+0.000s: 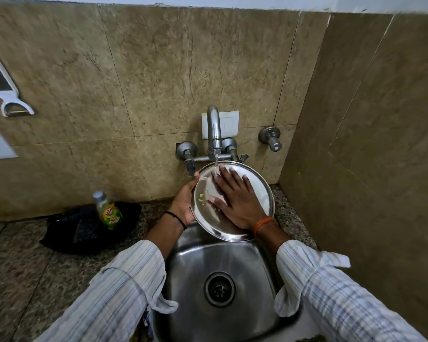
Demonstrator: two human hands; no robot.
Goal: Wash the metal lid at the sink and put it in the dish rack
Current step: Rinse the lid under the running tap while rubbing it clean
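The round metal lid (pixel 261 191) is held tilted over the back of the steel sink (pixel 245 262), under the running tap (pixel 214 129). My left hand (pixel 184 202) grips the lid's left rim from behind. My right hand (pixel 235 198) lies flat on the lid's face with the fingers spread, right where the water stream lands. A few small yellow bits cling to the lid's left part. The dish rack is out of view.
A green dish-soap bottle (pixel 108 211) stands on a dark cloth (pixel 67 230) on the granite counter left of the sink. A white peeler (pixel 4 85) hangs on the wall at left. A tiled side wall rises close on the right.
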